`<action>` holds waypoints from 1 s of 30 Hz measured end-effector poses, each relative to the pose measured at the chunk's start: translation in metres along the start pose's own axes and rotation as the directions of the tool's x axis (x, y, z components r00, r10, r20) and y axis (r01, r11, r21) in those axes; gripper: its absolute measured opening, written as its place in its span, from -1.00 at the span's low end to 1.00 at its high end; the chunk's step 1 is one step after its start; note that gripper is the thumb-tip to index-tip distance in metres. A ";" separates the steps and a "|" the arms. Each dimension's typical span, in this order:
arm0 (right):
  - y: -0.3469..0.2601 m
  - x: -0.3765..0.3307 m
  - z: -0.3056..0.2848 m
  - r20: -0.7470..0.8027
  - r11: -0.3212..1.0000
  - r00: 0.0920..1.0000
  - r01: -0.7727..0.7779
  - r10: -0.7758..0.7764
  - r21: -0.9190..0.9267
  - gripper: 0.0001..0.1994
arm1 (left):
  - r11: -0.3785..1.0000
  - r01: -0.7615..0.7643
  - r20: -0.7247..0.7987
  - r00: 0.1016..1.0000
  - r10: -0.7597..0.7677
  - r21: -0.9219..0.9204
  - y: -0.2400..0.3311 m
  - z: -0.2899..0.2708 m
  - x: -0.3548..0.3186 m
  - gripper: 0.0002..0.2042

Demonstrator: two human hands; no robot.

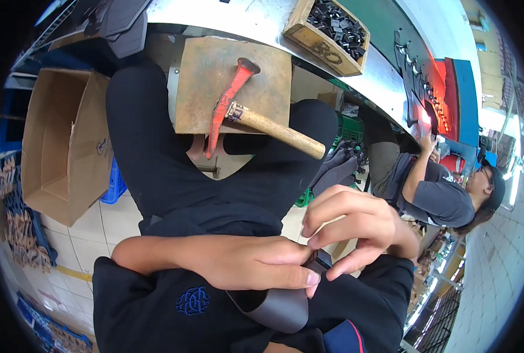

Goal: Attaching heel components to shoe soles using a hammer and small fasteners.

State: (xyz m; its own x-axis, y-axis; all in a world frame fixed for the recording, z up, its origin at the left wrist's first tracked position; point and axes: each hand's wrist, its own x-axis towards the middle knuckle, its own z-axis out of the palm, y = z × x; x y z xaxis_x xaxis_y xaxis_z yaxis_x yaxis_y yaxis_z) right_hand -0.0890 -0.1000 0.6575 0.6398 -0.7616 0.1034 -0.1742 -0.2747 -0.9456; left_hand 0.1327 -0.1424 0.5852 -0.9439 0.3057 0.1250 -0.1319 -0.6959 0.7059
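Observation:
Close to my chest, my left hand [250,262] pinches a dark brown, smooth strap [282,312] between thumb and fingers. The strap bends into a loop below that hand, and part of it is hidden behind the fingers. My right hand [359,226] is at the strap's other end, its fingers curled and its thumb below, around a small dark end piece [322,259]. Beyond my hands, a hammer [277,130] with a worn red head and wooden handle lies across a square brown board [200,70] between my knees.
A wooden box [327,54] of small black pieces sits on the metal bench [244,20] ahead. An open cardboard box [59,141] stands at left. On the right a co-worker [438,194] reaches toward a glowing orange heater [444,100]. Green crates [347,129] sit below the bench.

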 end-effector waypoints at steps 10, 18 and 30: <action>0.031 -0.017 0.059 -0.499 0.954 0.866 0.164 -0.017 0.251 -0.76 | 0.999 -0.020 -0.187 0.982 0.026 0.033 0.012 0.004 -0.007 -0.60; 0.053 -0.006 0.089 -0.557 0.704 0.793 0.247 0.248 0.665 -0.50 | 0.977 0.158 -0.296 0.935 -0.194 -0.141 0.026 0.007 -0.006 -0.64; 0.048 0.004 0.083 -0.460 0.515 0.867 0.311 0.191 0.799 -0.51 | 0.996 0.037 -0.402 0.913 -0.069 -0.086 0.021 0.018 -0.002 -0.74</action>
State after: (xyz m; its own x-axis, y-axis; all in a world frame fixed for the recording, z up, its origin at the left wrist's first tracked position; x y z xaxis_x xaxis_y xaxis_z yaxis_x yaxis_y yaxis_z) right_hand -0.0326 -0.0678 0.5872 0.1771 -0.9828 0.0514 0.7070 0.0908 -0.7014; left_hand 0.1371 -0.1459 0.6120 -0.9745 0.0660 -0.2147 -0.1926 -0.7372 0.6477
